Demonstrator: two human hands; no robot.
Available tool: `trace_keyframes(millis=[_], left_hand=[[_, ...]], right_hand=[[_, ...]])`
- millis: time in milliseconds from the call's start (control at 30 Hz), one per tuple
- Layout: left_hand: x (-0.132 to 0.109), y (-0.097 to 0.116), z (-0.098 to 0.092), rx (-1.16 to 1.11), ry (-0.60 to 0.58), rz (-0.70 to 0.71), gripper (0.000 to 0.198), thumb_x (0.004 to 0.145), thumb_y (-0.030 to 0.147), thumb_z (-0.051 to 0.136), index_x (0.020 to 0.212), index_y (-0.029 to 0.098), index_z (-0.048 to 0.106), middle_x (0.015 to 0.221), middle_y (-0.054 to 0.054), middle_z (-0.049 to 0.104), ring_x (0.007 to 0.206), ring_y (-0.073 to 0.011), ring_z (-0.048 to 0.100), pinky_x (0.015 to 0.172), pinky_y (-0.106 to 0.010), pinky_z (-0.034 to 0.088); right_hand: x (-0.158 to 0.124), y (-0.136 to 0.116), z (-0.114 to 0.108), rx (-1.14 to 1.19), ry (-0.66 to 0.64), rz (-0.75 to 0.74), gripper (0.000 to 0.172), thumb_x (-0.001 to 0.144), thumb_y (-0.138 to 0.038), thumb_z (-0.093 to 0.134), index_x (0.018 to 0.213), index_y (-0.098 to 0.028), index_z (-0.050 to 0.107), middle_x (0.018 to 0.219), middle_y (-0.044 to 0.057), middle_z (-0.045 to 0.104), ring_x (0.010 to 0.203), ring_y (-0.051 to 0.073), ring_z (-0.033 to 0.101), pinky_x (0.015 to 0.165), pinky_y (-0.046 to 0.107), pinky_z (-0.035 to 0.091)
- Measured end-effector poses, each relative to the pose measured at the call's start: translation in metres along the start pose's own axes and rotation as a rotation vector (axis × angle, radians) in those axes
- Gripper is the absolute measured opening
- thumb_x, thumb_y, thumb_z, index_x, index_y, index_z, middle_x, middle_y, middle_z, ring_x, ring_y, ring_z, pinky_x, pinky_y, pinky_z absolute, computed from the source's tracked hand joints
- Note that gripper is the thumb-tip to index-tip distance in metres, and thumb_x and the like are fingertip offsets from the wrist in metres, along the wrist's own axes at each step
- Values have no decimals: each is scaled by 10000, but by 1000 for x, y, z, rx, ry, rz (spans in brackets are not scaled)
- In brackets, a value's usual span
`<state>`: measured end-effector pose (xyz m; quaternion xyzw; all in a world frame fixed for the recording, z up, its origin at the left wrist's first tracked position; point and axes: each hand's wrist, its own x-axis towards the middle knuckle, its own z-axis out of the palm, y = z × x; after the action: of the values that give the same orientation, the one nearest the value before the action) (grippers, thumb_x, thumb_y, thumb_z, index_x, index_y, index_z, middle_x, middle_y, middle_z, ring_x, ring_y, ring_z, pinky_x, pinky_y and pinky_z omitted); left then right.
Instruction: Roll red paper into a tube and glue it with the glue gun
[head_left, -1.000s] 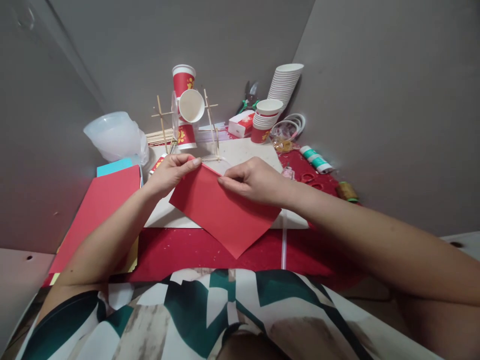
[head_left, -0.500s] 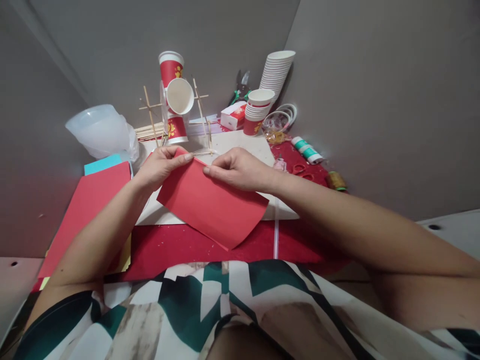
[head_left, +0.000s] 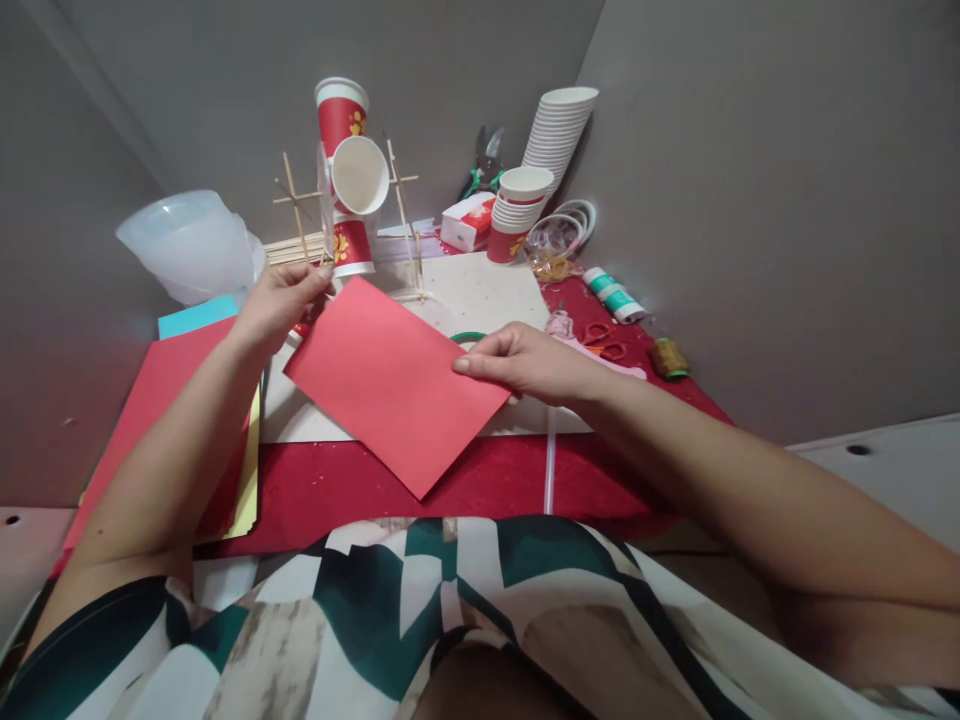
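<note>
My right hand [head_left: 525, 362] is closed on the right edge of a sheet of red paper [head_left: 390, 385], pinching it between thumb and fingers and holding it tilted over a white board [head_left: 495, 290]. Off the paper, my left hand [head_left: 274, 300] hovers at the sheet's upper left. Its fingers are loosely spread with nothing visible in them, the tips near the base of a structure of red paper cups and wooden sticks [head_left: 352, 180].
A stack of red sheets [head_left: 172, 380] with a blue sheet [head_left: 195, 315] lies left, a clear plastic bag [head_left: 187, 245] behind. At the back are stacked cups [head_left: 517, 215], white cups [head_left: 559, 130] and pliers [head_left: 486, 160]. Thread spools [head_left: 615, 295] and red scissors [head_left: 604, 345] lie right.
My left hand let go of the red paper and moved up and left toward the cup structure. My right hand slid down the paper's right edge, and the sheet dropped and flattened.
</note>
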<state>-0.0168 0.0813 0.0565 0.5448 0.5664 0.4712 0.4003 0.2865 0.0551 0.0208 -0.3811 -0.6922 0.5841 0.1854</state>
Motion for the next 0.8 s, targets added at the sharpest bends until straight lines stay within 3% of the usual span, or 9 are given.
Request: trace_keyframes(millis=[67, 133, 167, 233, 300, 367, 533, 667, 800], left_hand=[[-8, 2, 2, 184, 160, 147, 255, 865, 389, 673, 714, 186, 646, 682, -39, 675, 657, -162, 628, 666, -284, 491], [-27, 4, 17, 391, 185, 320, 236, 889, 400, 635, 914, 174, 698, 947, -88, 742, 939, -223, 677, 874, -328, 506], [-39, 3, 29, 497, 105, 379, 305, 902, 414, 613, 1066, 172, 699, 1123, -109, 735, 1102, -259, 653, 991, -366, 473], [-64, -2, 57, 661, -185, 456, 490, 934, 446, 548, 1337, 172, 600, 1445, -135, 593, 1369, -301, 505, 1159, -432, 350], [-81, -13, 80, 782, -464, 454, 604, 977, 469, 456, 1485, 143, 468, 1605, -162, 402, 1505, -314, 327, 1226, -471, 240], [-87, -29, 93, 876, -566, 381, 681, 1011, 504, 355, 1559, 101, 345, 1662, -180, 262, 1556, -322, 187, 1249, -505, 158], [-74, -60, 87, 1038, -597, 324, 723, 1005, 572, 333, 1618, 204, 228, 1695, -116, 179, 1570, -342, 84, 1247, -573, 68], [-66, -65, 84, 1105, -543, 312, 711, 983, 618, 354, 1606, 285, 276, 1700, -87, 180, 1559, -409, 62, 1212, -658, 55], [-51, -64, 79, 1113, -507, 265, 695, 998, 601, 314, 1605, 263, 278, 1691, -97, 215, 1559, -387, 111, 1211, -645, 89]], right_hand=[[0, 7, 3, 15, 55, 69, 467, 814, -495, 696, 515, -173, 539, 382, -56, 444, 355, 43, 345, 381, 194, 244], [1, 13, 9, 14, 91, 152, 465, 854, -467, 663, 511, -176, 543, 352, -48, 449, 331, 48, 353, 376, 194, 252], [1, 14, 13, 6, 103, 190, 459, 875, -450, 644, 518, -178, 547, 345, -42, 459, 319, 54, 363, 370, 197, 255], [2, 14, 22, -30, 113, 253, 427, 917, -405, 600, 554, -181, 568, 351, -39, 488, 299, 66, 380, 354, 201, 253], [1, 10, 29, -84, 108, 294, 406, 947, -358, 563, 582, -181, 578, 351, -45, 502, 277, 64, 368, 333, 197, 224], [0, 7, 33, -125, 83, 323, 415, 956, -316, 556, 565, -178, 556, 336, -48, 497, 262, 51, 340, 322, 183, 204], [-2, 10, 37, 21, 5, 360, 378, 934, -229, 604, 565, -160, 566, 432, -14, 606, 298, 41, 456, 316, 141, 282], [-1, 18, 39, 81, 18, 384, 339, 944, -169, 578, 605, -155, 573, 477, -11, 642, 314, 48, 510, 304, 134, 316], [-3, 22, 41, 114, 34, 395, 325, 942, -180, 601, 620, -154, 562, 462, -14, 634, 299, 51, 501, 297, 136, 309]])
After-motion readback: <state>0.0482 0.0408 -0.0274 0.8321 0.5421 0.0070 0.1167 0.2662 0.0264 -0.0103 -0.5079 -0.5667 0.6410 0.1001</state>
